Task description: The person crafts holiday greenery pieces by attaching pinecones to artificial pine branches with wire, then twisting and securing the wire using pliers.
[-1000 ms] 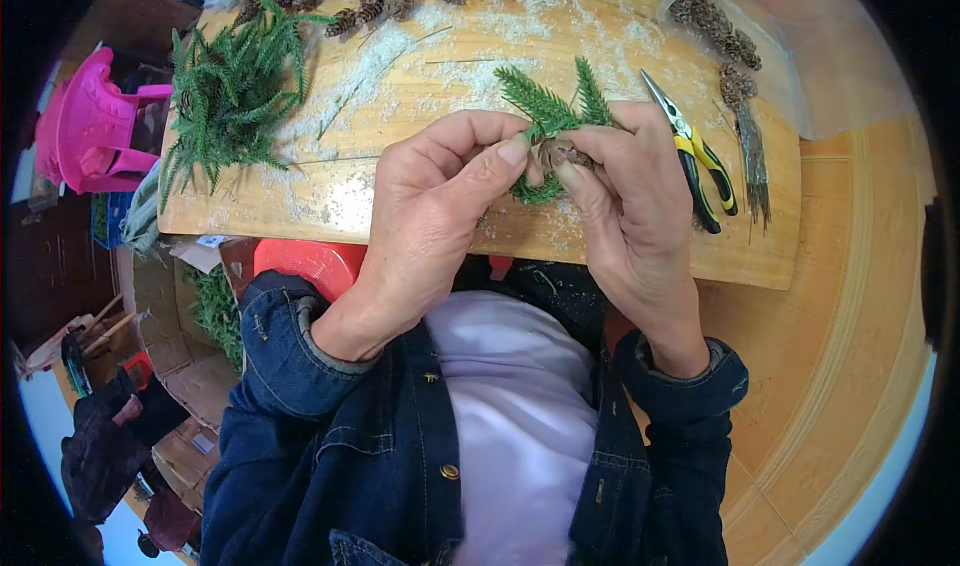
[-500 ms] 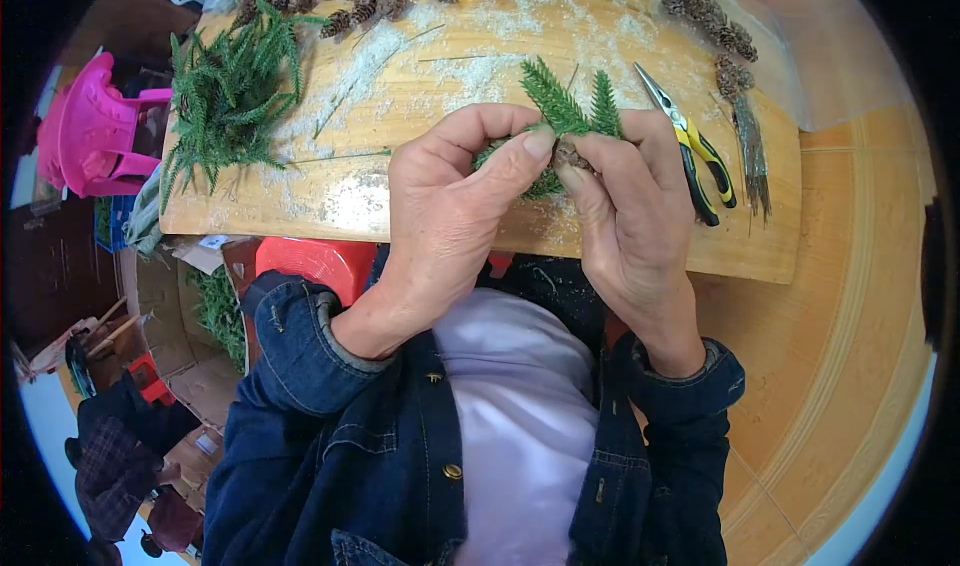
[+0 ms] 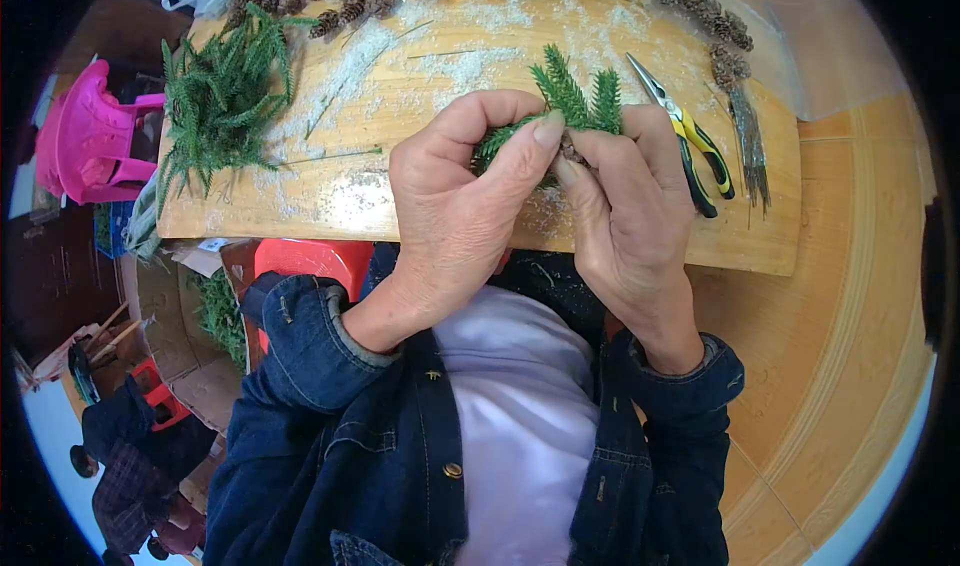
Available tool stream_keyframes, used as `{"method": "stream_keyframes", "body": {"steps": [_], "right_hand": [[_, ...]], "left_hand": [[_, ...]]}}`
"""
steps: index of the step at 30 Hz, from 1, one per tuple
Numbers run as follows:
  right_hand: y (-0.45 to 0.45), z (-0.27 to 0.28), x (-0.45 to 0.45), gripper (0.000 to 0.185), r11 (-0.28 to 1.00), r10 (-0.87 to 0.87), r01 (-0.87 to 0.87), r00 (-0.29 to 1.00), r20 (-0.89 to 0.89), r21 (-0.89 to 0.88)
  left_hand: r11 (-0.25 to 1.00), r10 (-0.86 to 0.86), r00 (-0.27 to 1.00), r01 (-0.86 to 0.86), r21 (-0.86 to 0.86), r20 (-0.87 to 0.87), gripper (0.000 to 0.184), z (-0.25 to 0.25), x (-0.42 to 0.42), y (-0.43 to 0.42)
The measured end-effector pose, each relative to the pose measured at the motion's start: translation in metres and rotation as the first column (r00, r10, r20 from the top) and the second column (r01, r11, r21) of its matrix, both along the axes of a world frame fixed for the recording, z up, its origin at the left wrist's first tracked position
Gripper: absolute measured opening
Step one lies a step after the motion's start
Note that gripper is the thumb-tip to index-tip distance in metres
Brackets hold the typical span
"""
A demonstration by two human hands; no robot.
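Note:
Between both hands, above the table's near edge, is a green sprig [image 3: 563,93] with needle-covered tips pointing away from me. My left hand [image 3: 470,186] pinches the sprig's base between thumb and forefinger. My right hand [image 3: 635,201] is closed beside it, thumb and forefinger on a small brown pine cone that is mostly hidden by the fingers. The two hands' fingertips nearly meet. Just right of my right hand lie long-nose pliers [image 3: 690,136] with yellow and black handles.
The wooden table [image 3: 350,201] carries a green sprig pile [image 3: 222,106], pine cones [image 3: 340,8], white granules and wired cones [image 3: 740,116]. A pink chair [image 3: 88,136], red stool [image 3: 315,259] and cardboard box [image 3: 165,311] stand left. Another person [image 3: 135,486] is at the lower left.
The sprig has turned a little and its tips have shifted, while my left hand has moved slightly right and covers more of its base. The other person has shifted at the lower left.

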State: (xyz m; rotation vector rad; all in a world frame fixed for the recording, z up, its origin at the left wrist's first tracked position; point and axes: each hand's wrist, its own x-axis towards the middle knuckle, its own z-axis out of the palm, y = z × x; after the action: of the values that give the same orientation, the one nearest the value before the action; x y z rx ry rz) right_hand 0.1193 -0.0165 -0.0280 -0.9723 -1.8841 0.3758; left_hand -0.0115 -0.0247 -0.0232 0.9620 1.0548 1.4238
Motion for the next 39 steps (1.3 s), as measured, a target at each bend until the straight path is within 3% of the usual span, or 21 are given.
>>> {"method": "stream_keyframes", "body": {"steps": [6, 9, 12, 14, 17, 19, 22, 24, 26, 27, 30, 33, 34, 37, 38, 39], "right_hand": [[-0.001, -0.005, 0.000, 0.026, 1.000, 0.014, -0.014, 1.000, -0.025, -0.012], [-0.005, 0.000, 0.006, 0.028, 0.983, 0.022, -0.038, 0.996, -0.089, -0.178], [0.000, 0.014, 0.017, 0.027, 0.990, -0.026, 0.009, 0.993, -0.116, -0.139], [0.003, 0.019, 0.019, 0.026, 0.991, -0.062, 0.046, 0.990, -0.130, -0.123], [0.018, 0.021, 0.014, 0.019, 1.000, 0.008, -0.007, 0.999, 0.054, -0.018], [0.021, 0.023, 0.013, 0.017, 0.998, 0.044, -0.040, 0.996, 0.073, -0.048], [0.021, 0.023, 0.010, 0.014, 0.988, 0.113, -0.100, 0.987, 0.114, -0.116], [0.017, 0.019, 0.007, 0.011, 0.991, 0.061, -0.058, 0.998, 0.022, -0.121], [0.016, 0.016, 0.005, 0.010, 0.992, 0.036, -0.038, 0.999, -0.023, -0.124], [0.015, 0.014, 0.004, 0.011, 0.986, 0.021, -0.034, 0.996, -0.085, -0.161], [0.014, 0.015, 0.004, 0.013, 0.971, -0.020, -0.030, 0.979, -0.204, -0.237], [0.013, 0.031, 0.006, 0.007, 0.672, -0.104, -0.049, 0.982, -0.160, -0.739], [0.013, 0.030, 0.006, 0.007, 0.672, -0.104, -0.050, 0.981, -0.161, -0.739], [0.016, 0.024, 0.005, 0.010, 0.857, -0.063, -0.076, 0.966, -0.249, -0.509], [0.017, 0.022, 0.006, 0.010, 0.857, -0.062, -0.077, 0.966, -0.250, -0.509], [0.018, 0.020, 0.007, 0.011, 0.917, -0.027, -0.057, 0.979, -0.204, -0.394]], "left_hand": [[0.999, 0.024, 0.997, -0.022, 0.037, -0.076, 0.010, -0.002, -0.002, 0.002], [0.997, 0.030, 0.995, -0.023, 0.072, -0.099, 0.008, -0.001, -0.005, 0.002], [0.994, 0.038, 0.991, -0.025, 0.105, -0.130, 0.006, -0.001, -0.009, 0.002], [0.978, 0.055, 0.958, 0.005, 0.207, -0.280, 0.004, -0.008, -0.011, 0.004], [0.959, 0.080, 0.911, 0.040, 0.279, -0.405, 0.003, -0.007, -0.012, 0.004], [0.948, 0.121, 0.851, 0.054, 0.314, -0.511, 0.003, -0.005, -0.014, 0.002], [0.946, 0.122, 0.849, 0.058, 0.319, -0.514, 0.003, -0.004, -0.014, 0.001], [0.945, 0.117, 0.850, 0.064, 0.322, -0.513, 0.002, -0.004, -0.013, 0.001], [0.972, 0.071, 0.924, 0.020, 0.232, -0.375, 0.002, -0.004, -0.009, 0.000], [0.983, 0.053, 0.952, 0.003, 0.184, -0.300, 0.003, -0.004, -0.008, 0.000], [0.968, 0.036, 0.938, 0.053, 0.245, -0.345, 0.003, -0.009, -0.012, 0.001], [0.956, 0.026, 0.922, 0.090, 0.280, -0.386, 0.003, -0.009, -0.016, 0.001], [0.953, 0.024, 0.915, 0.101, 0.285, -0.403, 0.003, -0.009, -0.017, 0.001], [0.953, 0.028, 0.913, 0.099, 0.287, -0.407, 0.003, -0.009, -0.016, 0.002], [0.955, 0.032, 0.919, 0.088, 0.283, -0.394, 0.003, -0.009, -0.016, 0.002], [0.957, 0.035, 0.925, 0.077, 0.278, -0.379, 0.004, -0.009, -0.016, 0.002]]}}
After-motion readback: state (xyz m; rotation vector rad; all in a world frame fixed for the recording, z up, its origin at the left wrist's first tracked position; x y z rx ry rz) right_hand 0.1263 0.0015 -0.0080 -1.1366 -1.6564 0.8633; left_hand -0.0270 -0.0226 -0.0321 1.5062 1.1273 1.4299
